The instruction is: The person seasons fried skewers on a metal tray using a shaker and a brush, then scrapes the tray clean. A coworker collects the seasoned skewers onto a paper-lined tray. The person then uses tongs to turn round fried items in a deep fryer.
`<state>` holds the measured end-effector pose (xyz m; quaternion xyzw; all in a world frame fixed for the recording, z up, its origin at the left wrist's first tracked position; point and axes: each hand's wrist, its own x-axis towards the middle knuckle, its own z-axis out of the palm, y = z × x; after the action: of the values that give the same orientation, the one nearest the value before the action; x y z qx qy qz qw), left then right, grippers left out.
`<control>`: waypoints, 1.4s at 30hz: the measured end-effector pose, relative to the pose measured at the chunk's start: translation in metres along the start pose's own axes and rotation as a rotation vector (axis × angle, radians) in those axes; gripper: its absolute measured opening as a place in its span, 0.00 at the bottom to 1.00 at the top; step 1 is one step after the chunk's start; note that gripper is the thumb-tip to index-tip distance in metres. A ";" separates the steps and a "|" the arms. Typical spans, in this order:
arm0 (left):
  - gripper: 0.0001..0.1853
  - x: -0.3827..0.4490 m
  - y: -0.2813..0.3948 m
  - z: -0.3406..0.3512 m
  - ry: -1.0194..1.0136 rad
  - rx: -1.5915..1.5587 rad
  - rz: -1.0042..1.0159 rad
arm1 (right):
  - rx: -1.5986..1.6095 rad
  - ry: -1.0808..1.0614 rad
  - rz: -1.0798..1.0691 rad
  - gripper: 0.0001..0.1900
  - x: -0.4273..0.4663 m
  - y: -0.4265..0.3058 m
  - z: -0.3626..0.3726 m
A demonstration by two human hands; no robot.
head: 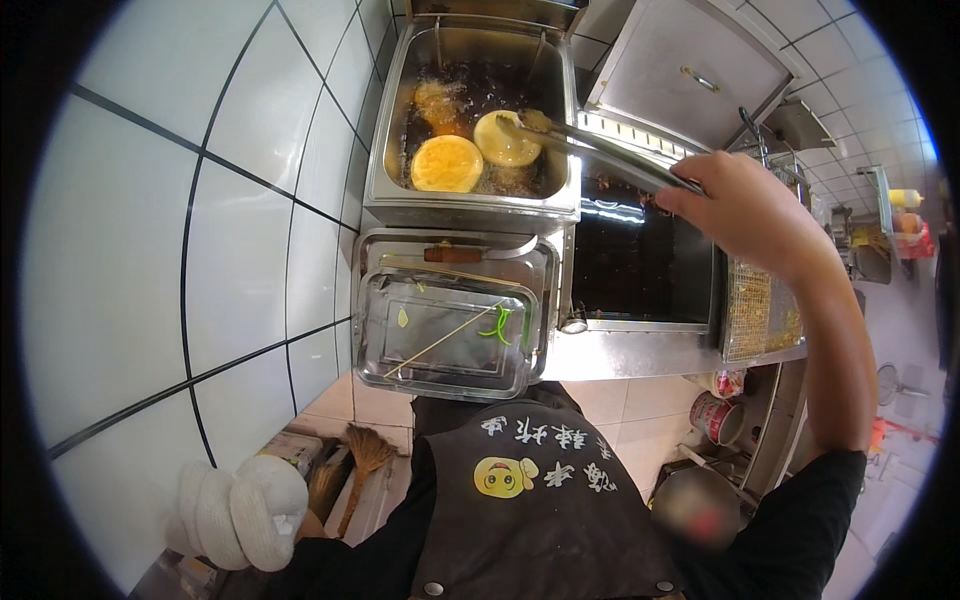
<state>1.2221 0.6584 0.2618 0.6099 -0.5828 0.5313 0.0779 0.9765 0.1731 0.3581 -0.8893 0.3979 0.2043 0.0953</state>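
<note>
My right hand (727, 202) grips the handle end of long metal tongs (619, 157), reaching left over the deep fryer (472, 201). The jaws rest at a pale round flatbread (501, 154) floating in the dark oil; whether they pinch it I cannot tell. A more golden round flatbread (447, 165) floats beside it, nearer to me. Behind these, a browned piece of food (439, 103) bubbles in the oil. My left hand (236, 514), in a white knitted glove, is low at the left by the tiled wall. Its fingers are curled, and their inner side is hidden.
Before the fryer, metal trays (375, 330) hold a wooden-handled curved knife (454, 254), a thin stick (442, 341) and green shreds (501, 326). A second dark oil vat (637, 262) lies right, then a wire basket with crumbs (748, 315). A broom (364, 457) stands lower left.
</note>
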 end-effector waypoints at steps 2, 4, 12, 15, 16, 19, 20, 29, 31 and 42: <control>0.11 0.000 0.000 0.000 -0.002 -0.003 -0.001 | -0.088 -0.006 -0.052 0.25 -0.012 -0.007 0.002; 0.11 -0.001 0.000 0.000 -0.003 -0.007 -0.006 | -0.158 0.017 -0.110 0.25 -0.018 -0.013 0.007; 0.11 -0.001 0.002 0.000 0.000 -0.030 -0.018 | -0.361 0.067 -0.198 0.25 0.007 -0.021 0.047; 0.11 -0.001 0.003 0.001 0.004 -0.038 -0.021 | -0.461 0.099 -0.199 0.23 0.015 -0.018 0.064; 0.11 -0.002 0.003 0.001 0.005 -0.043 -0.027 | -0.499 0.102 -0.195 0.22 0.017 -0.016 0.069; 0.11 -0.002 0.004 0.000 0.004 -0.051 -0.035 | -0.417 0.197 -0.226 0.21 0.021 -0.003 0.075; 0.11 -0.002 0.003 0.000 0.002 -0.050 -0.036 | -0.351 0.213 -0.228 0.21 0.023 0.003 0.074; 0.11 0.002 -0.001 -0.004 0.010 -0.040 -0.034 | 0.695 -0.171 0.136 0.26 0.023 0.027 0.057; 0.11 0.004 -0.003 -0.005 0.011 -0.046 -0.034 | 0.655 -0.143 0.136 0.26 0.005 0.026 0.051; 0.11 0.018 0.021 0.028 0.081 -0.062 -0.132 | 0.246 0.373 -0.120 0.17 -0.047 0.051 0.167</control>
<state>1.2165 0.6203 0.2518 0.6223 -0.5539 0.5309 0.1550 0.8618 0.2264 0.2285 -0.9154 0.3771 -0.0194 0.1397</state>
